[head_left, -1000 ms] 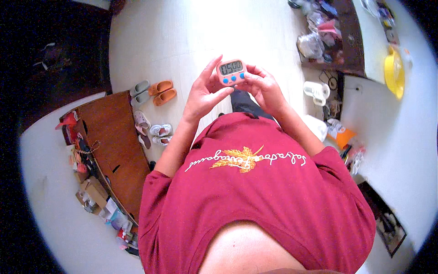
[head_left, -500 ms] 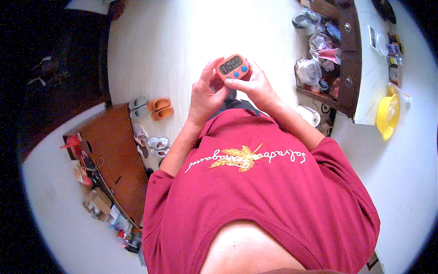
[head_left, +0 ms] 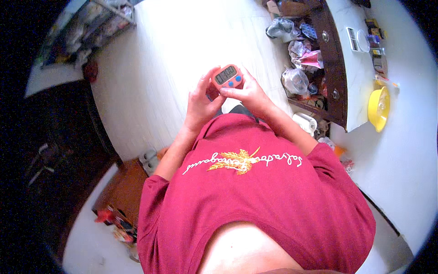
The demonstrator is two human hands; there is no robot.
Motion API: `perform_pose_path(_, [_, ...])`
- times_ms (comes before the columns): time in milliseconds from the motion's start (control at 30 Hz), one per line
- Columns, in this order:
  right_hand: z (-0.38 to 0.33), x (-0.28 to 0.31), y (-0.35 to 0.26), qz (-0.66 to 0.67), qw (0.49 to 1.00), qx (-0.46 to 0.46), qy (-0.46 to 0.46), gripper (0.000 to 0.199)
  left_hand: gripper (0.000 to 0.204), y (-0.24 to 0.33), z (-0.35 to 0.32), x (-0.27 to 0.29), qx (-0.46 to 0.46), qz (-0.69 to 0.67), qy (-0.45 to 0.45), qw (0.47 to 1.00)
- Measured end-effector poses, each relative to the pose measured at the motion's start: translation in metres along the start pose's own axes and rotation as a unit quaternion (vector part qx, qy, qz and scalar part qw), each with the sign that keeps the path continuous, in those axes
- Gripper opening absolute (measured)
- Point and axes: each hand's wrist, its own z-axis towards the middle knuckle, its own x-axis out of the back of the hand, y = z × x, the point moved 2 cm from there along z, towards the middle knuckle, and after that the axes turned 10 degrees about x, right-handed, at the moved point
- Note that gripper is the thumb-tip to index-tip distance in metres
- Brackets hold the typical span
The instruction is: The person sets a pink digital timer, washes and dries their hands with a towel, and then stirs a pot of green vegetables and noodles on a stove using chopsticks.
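Note:
A small pink digital timer (head_left: 227, 76) with a grey display and blue round buttons is held up in front of my body, its face turned up toward me. My left hand (head_left: 200, 99) is closed around its left side. On the other side my right hand (head_left: 252, 95) grips it, the thumb lying along the lower edge near the buttons. The fingers behind the timer are hidden.
On the right stands a dark wooden cabinet (head_left: 335, 68) with open shelves full of plastic bags. Its white top carries a kitchen scale (head_left: 352, 39) and a yellow basin (head_left: 378, 109). At lower left, grey slippers (head_left: 148, 160) lie beside a brown cabinet (head_left: 119, 187). A rack (head_left: 98, 27) stands far left.
The view has shifted over the floor, bringing the rack into sight at far left and covering most of the shoes. Both hands still hold the timer, and the digits on its display have changed.

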Motion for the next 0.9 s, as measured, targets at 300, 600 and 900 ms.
perform_pose_path(300, [0.144,0.028,-0.017,0.003,0.998,0.039,0.055,0.052,0.061,-0.002,0.165,0.030,0.021,0.024,-0.107,0.994])
perform_pose_path(600, [0.280,0.090,-0.070,-0.016,0.999,0.016,0.022,0.048,0.056,0.016,0.303,0.016,0.005,0.022,-0.013,1.000])
perform_pose_path(900, [0.390,0.161,-0.100,-0.003,0.999,0.014,-0.033,0.048,0.056,0.036,0.417,-0.015,0.014,-0.002,0.035,0.999])
